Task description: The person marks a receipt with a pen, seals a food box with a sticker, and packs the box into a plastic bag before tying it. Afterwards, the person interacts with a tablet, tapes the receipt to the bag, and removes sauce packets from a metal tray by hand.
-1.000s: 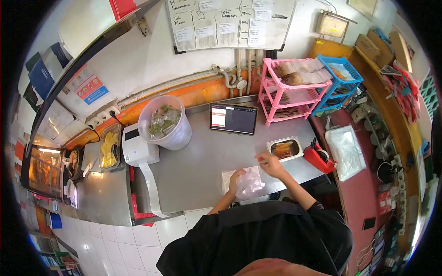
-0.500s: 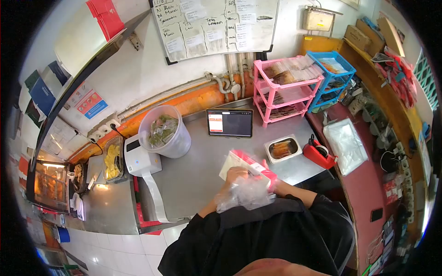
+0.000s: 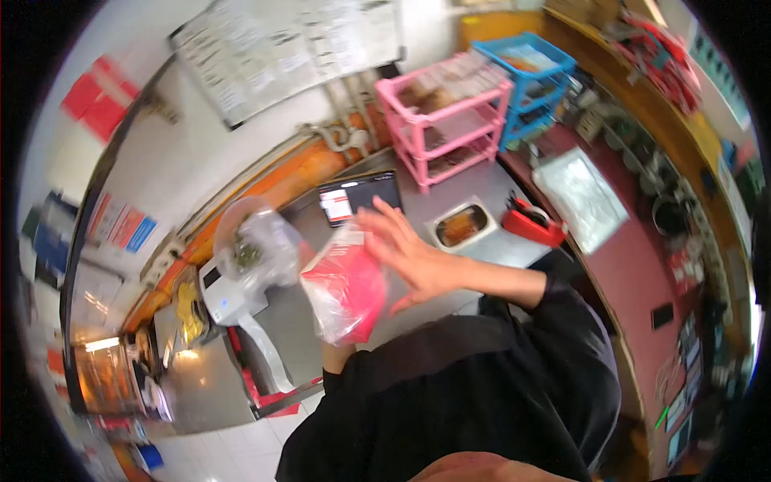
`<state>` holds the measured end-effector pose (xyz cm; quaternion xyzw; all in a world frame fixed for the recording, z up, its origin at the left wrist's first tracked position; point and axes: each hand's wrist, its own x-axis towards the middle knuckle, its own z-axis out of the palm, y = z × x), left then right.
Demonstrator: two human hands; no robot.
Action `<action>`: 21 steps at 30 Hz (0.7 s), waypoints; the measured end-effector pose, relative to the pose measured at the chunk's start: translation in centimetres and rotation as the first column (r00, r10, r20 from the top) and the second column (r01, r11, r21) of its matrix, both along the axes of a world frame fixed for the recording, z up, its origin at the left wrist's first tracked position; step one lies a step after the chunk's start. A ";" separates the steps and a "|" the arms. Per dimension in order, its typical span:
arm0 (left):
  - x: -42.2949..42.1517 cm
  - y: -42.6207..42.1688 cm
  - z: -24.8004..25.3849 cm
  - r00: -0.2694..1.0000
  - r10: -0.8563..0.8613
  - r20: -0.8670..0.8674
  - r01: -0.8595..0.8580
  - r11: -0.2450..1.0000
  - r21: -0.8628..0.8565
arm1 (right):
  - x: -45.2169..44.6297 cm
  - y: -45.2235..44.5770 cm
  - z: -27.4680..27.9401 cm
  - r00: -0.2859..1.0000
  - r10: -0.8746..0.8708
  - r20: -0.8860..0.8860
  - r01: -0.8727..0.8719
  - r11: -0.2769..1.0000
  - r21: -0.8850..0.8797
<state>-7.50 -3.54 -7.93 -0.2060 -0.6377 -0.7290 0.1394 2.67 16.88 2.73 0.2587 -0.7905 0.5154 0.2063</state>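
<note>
A pink and white food package (image 3: 345, 281) is wrapped in a clear plastic bag (image 3: 328, 321) and held up in front of my chest. My left hand (image 3: 306, 254) holds it from the far side, mostly hidden behind it; only blurred fingertips and the wrist show. My right hand (image 3: 422, 269) is at the package's right, fingers spread and thumb apart, with fingertips close to its top edge. Whether they touch it I cannot tell. A small white piece (image 3: 351, 238), perhaps a label, shows by those fingertips. Behind stands a tablet (image 3: 361, 197).
A clear bucket of bagged greens (image 3: 257, 245) and a white label printer (image 3: 229, 293) stand left. To the right are a metal tray of food (image 3: 459, 225), a red tape dispenser (image 3: 534, 222), a pink rack (image 3: 442, 128), a blue rack (image 3: 526, 76) and plastic bags (image 3: 582, 197).
The package has moved left and up, turned, and now sits inside the clear bag. My right hand has come off it with fingers spread. The camera view has shifted and tilted.
</note>
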 end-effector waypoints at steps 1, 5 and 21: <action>-0.1 0.0 0.1 1.000 -0.006 -0.003 0.006 1.000 -0.012 | 0.2 0.0 -0.9 0.978 0.116 0.172 -0.059 0.952 -0.302; -0.6 1.8 0.6 0.999 -0.019 -0.029 0.018 0.999 -0.030 | 0.3 0.8 -3.3 0.692 0.648 0.317 -0.043 0.476 -0.879; 1.5 11.3 -2.1 0.895 0.433 -0.102 -0.440 0.897 -0.052 | -3.8 30.9 -6.4 0.807 -0.576 -0.135 0.553 0.654 0.517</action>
